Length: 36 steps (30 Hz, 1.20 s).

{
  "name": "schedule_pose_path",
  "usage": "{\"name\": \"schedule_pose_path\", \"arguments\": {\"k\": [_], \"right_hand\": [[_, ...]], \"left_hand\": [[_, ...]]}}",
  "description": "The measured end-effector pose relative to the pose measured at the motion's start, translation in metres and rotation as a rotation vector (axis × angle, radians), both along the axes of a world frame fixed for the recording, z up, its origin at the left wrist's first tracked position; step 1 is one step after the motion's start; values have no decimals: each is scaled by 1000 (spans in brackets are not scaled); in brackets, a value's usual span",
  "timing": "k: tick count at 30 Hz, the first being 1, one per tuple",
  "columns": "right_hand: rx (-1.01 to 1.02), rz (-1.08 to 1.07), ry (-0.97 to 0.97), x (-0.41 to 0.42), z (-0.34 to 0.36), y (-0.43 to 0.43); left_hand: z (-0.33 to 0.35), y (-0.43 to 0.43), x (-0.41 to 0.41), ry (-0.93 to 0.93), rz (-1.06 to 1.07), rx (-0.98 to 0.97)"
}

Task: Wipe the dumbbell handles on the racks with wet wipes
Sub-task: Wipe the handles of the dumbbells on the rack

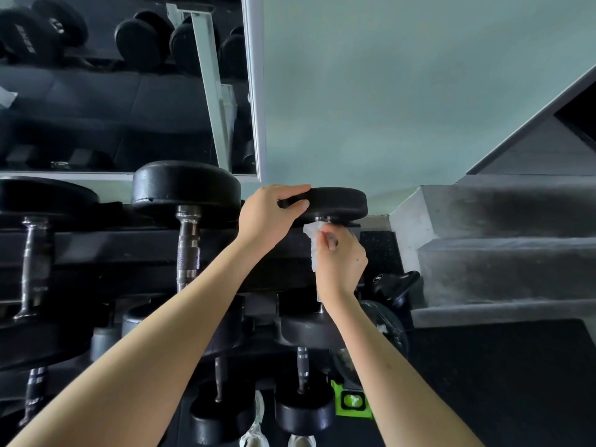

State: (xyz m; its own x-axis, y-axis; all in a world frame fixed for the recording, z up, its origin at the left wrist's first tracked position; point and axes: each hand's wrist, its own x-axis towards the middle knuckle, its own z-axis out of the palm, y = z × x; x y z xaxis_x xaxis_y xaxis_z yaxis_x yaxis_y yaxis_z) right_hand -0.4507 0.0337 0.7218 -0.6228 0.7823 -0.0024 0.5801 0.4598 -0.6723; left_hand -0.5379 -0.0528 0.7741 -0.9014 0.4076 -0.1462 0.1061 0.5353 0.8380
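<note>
L hand (269, 214) grips far head of rightmost dumbbell (338, 201); R hand (342, 262) pinches wet wipe (312, 235) round its handle, just below that head.

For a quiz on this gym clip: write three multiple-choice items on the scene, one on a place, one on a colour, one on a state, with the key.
1. Where does the left hand rest?
A. on the far head of the rightmost top-rack dumbbell
B. on the stairs
C. on the mirror

2. What colour is the wet wipe?
A. green
B. white
C. black

3. What is the right hand doing?
A. hanging open and empty
B. gripping a kettlebell
C. closed on the wipe at that dumbbell's handle

Key: 1 A, its thumb and fingers clasp the black head's edge. 2 B, the wipe shows white against the dark rack. 3 C, the wipe is pinched in the hand just below the head.
</note>
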Motion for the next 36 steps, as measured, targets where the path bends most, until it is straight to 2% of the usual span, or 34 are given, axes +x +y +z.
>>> {"name": "schedule_pose_path", "arguments": {"k": [7, 9, 14, 16, 19, 23, 26, 29, 32, 36], "right_hand": [[136, 613, -193, 42, 3, 39], [131, 696, -177, 46, 2, 43], [291, 708, -39, 32, 0, 40], [354, 763, -48, 33, -2, 42], [270, 836, -73, 42, 3, 48], [624, 1029, 88, 44, -1, 64], [701, 1048, 183, 28, -2, 70], [701, 1097, 85, 27, -11, 71], [696, 1148, 107, 33, -12, 72], [574, 1044, 158, 19, -9, 76]], "left_hand": [[-2, -2, 0, 35, -33, 10], [-6, -3, 2, 63, -41, 20], [-12, -2, 4, 104, -16, 44], [-15, -1, 5, 100, 11, 69], [-21, 0, 10, 25, 103, 171], [-17, -2, 27, -32, 261, 254], [-19, -19, 61, -77, 360, 160], [-30, -38, 94, -233, 310, 67], [-39, -45, 103, -285, 306, 47], [-39, -41, 105, -336, 253, 40]]}}
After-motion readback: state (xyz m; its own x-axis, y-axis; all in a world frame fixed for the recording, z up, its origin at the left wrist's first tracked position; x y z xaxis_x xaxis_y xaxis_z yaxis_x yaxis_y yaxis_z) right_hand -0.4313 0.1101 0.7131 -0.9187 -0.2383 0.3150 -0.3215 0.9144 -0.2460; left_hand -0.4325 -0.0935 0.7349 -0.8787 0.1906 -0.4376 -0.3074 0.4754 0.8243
